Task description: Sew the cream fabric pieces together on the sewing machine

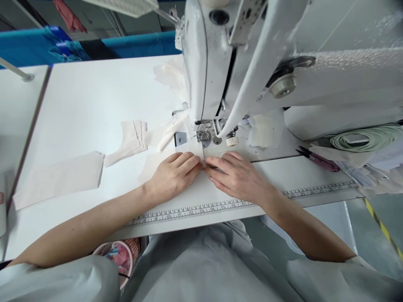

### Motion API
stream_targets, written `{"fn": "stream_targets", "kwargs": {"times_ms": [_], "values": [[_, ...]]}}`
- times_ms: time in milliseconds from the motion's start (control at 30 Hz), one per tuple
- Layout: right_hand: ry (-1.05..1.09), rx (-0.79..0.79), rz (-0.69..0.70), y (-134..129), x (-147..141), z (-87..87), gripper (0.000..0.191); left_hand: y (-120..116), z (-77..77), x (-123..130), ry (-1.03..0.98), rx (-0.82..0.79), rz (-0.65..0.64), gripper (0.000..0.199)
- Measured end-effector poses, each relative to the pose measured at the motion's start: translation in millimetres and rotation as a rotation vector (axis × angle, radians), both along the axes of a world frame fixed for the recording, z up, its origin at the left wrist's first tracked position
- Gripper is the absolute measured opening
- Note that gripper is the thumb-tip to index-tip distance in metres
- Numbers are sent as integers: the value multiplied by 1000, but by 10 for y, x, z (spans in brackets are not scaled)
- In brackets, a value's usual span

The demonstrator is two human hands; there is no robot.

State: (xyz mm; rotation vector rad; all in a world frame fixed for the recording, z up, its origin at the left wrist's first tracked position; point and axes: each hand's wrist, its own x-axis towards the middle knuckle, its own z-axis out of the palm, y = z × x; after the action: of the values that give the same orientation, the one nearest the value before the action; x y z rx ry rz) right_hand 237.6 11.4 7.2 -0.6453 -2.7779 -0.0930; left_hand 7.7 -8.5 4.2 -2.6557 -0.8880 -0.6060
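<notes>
Under the head of a white sewing machine (201,75), my two hands meet just in front of the presser foot (204,135). My left hand (176,174) is closed, fingers curled and pressed down at the near edge of a thin pale fabric piece (193,147). Facing it, my right hand (234,174) is closed too, its fingertips pinching the same edge close to the left fingertips. The pinched part is mostly hidden by the fingers. Left of the foot, a folded pale strip (173,130) lies on the fabric.
Stacked cut pieces (129,140) and a longer pale panel (63,178) lie on the left of the white table (94,92). Thread snips (319,160) and a coil of pale green cord (362,138) are at right. A printed ruler (192,213) runs along the front edge.
</notes>
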Motion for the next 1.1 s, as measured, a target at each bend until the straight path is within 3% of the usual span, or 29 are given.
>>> {"fn": "stream_targets", "kwargs": {"times_ms": [1100], "values": [[59, 17, -22, 28, -68, 9, 25, 38, 17, 3, -47, -52, 27, 14]]}}
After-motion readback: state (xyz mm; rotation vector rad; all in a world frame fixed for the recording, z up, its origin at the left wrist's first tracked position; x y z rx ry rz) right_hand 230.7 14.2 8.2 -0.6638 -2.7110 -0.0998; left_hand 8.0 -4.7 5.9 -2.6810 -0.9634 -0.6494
